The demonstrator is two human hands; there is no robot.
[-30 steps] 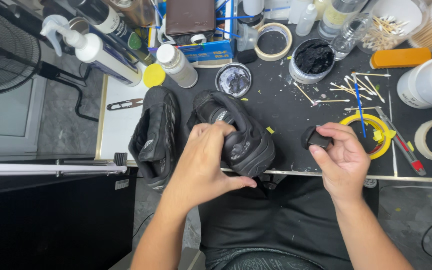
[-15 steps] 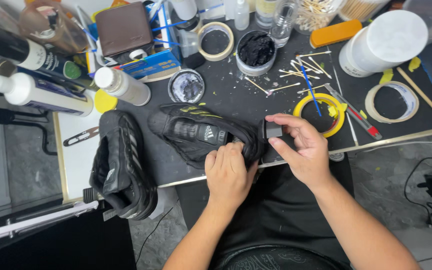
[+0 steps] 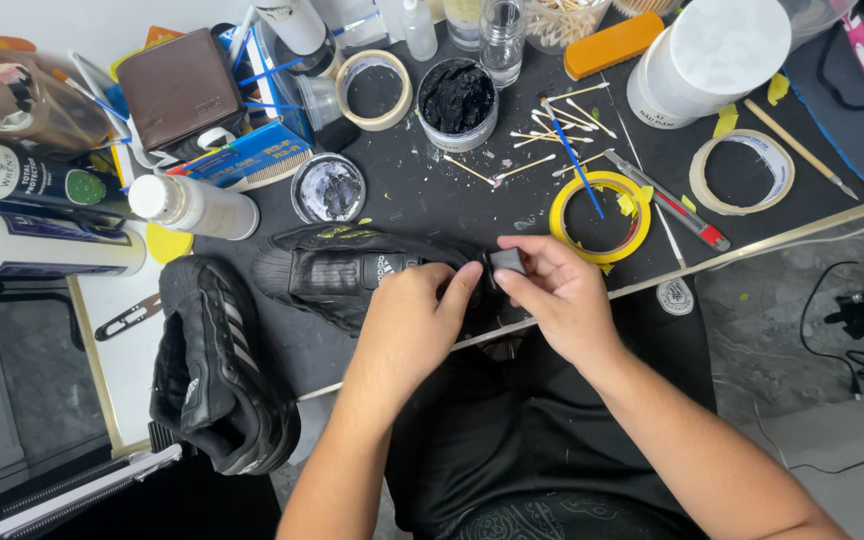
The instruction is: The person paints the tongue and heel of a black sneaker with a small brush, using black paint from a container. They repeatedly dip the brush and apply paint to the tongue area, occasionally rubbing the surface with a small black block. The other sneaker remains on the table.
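Observation:
A black sneaker (image 3: 337,270) lies on its side on the dark worktable (image 3: 422,195), toe pointing left. My left hand (image 3: 412,325) clamps its heel end at the near table edge. Just to the right, my right hand (image 3: 557,295) pinches a small black sponge-like block (image 3: 505,262) against the shoe's heel. The shoe's heel is hidden under both hands. A second black sneaker (image 3: 214,365) rests on the white board to the left, hanging over the near edge.
A tub of black paste (image 3: 458,98), a small open tin (image 3: 328,189), yellow tape roll (image 3: 600,212), two beige tape rolls, scattered cotton swabs (image 3: 552,135), a red utility knife (image 3: 674,205), white bottles (image 3: 197,205), a brown wallet (image 3: 177,92) and a white canister (image 3: 710,55) crowd the table.
The view has shifted, so the table sits more to the right. My right hand has brought the small block from beside the shoe onto its heel; my left hand has stayed on the shoe.

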